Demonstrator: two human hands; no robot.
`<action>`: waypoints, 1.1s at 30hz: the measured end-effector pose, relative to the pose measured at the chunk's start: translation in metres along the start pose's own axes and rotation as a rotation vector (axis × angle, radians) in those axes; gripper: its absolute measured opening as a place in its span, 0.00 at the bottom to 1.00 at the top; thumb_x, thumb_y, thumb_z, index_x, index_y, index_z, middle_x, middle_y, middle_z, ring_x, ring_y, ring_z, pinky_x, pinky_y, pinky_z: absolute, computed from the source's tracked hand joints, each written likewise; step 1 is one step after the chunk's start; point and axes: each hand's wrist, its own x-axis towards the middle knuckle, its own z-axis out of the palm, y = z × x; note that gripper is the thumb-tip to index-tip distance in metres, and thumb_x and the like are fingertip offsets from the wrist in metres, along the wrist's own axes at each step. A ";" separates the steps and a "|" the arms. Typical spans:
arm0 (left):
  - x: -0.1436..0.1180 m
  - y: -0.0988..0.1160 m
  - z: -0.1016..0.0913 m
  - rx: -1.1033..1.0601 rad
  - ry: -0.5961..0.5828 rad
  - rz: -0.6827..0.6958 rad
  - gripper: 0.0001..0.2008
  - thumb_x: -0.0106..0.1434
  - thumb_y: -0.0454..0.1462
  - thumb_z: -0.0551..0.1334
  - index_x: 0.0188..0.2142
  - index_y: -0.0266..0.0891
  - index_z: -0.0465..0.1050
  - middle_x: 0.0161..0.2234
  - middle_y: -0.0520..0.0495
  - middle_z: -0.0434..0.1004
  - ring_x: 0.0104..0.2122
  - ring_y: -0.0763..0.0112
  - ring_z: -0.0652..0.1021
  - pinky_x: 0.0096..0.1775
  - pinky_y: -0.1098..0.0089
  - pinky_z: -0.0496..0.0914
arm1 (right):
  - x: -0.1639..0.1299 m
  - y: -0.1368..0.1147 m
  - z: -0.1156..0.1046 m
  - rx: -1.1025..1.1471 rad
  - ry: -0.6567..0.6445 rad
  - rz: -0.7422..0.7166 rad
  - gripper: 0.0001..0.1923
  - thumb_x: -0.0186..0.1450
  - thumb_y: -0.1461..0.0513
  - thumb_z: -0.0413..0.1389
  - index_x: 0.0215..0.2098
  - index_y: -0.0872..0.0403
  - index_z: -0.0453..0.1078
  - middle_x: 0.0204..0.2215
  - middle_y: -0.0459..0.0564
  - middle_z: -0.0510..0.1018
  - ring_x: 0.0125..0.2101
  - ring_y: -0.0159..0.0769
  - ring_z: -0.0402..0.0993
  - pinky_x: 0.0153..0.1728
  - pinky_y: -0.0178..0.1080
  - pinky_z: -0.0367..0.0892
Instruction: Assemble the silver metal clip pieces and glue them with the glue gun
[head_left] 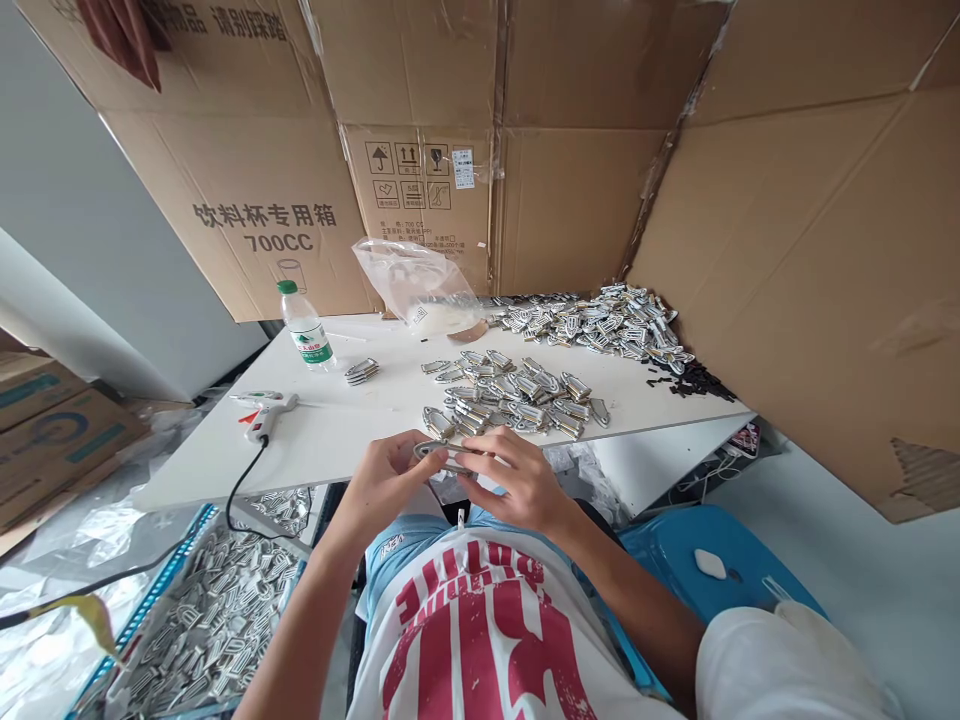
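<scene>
My left hand [388, 478] is closed on one end of a small stack of silver metal clasps [429, 449], just in front of the table's near edge. My right hand [519, 482] grips the other end, its fingers bent over the pieces. How many clasps are between the hands is hard to make out. Right beyond my fingers lies a loose heap of similar clasps [517, 395], long and rounded at one end. A small neat stack of clasps [361, 371] sits apart to the left.
A bigger clasp pile [600, 322] and black strips [697, 380] lie against the cardboard wall [577, 200]. On the white table [352, 430] are a bottle [307, 330], a plastic bag [420, 280] and a corded glue gun [266, 412]. Below left stands a blue crate [180, 550] of clasps.
</scene>
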 end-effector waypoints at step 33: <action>0.003 -0.014 -0.016 -0.232 0.391 0.091 0.19 0.73 0.51 0.66 0.32 0.41 0.72 0.23 0.58 0.48 0.25 0.71 0.52 0.29 0.67 0.50 | 0.002 0.060 0.097 -0.048 -0.056 0.528 0.05 0.69 0.60 0.71 0.36 0.48 0.81 0.36 0.48 0.86 0.44 0.49 0.73 0.51 0.48 0.68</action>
